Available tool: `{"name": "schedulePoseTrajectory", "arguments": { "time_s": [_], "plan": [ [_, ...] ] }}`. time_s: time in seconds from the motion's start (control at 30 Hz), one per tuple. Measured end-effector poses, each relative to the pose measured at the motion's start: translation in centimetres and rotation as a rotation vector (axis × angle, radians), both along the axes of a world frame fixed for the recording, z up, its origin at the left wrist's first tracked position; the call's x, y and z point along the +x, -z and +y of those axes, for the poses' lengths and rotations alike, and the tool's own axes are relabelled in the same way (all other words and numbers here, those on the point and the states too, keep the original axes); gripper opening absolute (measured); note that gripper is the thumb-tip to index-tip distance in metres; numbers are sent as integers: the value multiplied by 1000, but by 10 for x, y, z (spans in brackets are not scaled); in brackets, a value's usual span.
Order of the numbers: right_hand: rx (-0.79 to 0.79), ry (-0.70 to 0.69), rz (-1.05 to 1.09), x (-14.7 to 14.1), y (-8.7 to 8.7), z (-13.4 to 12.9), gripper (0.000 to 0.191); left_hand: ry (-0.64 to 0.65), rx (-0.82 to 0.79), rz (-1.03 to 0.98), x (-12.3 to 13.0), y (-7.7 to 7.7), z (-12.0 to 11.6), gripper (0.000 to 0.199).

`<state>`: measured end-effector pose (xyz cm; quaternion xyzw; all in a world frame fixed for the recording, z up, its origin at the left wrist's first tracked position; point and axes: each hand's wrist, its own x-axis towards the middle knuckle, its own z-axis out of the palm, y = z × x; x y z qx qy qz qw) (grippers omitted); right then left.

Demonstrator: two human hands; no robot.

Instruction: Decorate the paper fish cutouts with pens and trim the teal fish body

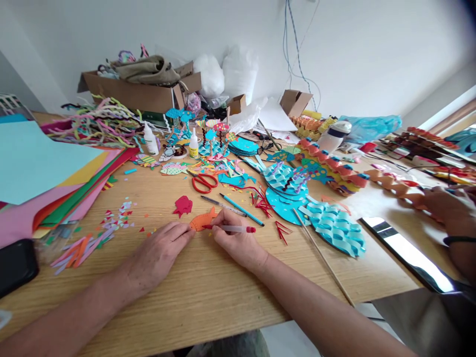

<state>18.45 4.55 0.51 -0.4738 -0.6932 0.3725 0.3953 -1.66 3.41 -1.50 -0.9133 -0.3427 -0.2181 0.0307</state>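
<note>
An orange paper fish (203,219) with drawn lines lies on the wooden table. The fingertips of my left hand (163,248), held close together, press its left end down. My right hand (236,238) is closed around a red felt-tip pen (240,229) in a writing grip, its tip at the fish's lower edge. Just left of the fish is a dark red paper fish (182,206). Beyond my right hand lie a blue pen (241,209) and a dark, thin pen (223,204). Red-handled scissors (204,183) rest further back.
Paper scraps (119,215) and coloured sheets (48,168) lie left. Glue bottles (150,139) stand behind. Right are woven blue paper discs (334,228), a wooden stick (323,258), a phone (409,253) and another person's hand (442,203).
</note>
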Motion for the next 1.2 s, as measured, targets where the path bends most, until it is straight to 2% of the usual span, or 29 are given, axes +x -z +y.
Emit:
{"name": "schedulePoseTrajectory", "arguments": {
  "time_s": [0.33,0.83,1.2],
  "plan": [
    [-27,-14,-20,-1,0,0,9,-7,-37,28,1,0,-1,42],
    [33,-20,-118,-1,-2,0,11,0,-61,18,1,1,-1,42],
    [39,6,-79,0,1,1,9,-7,-72,0,1,-1,0,44]
  ]
}}
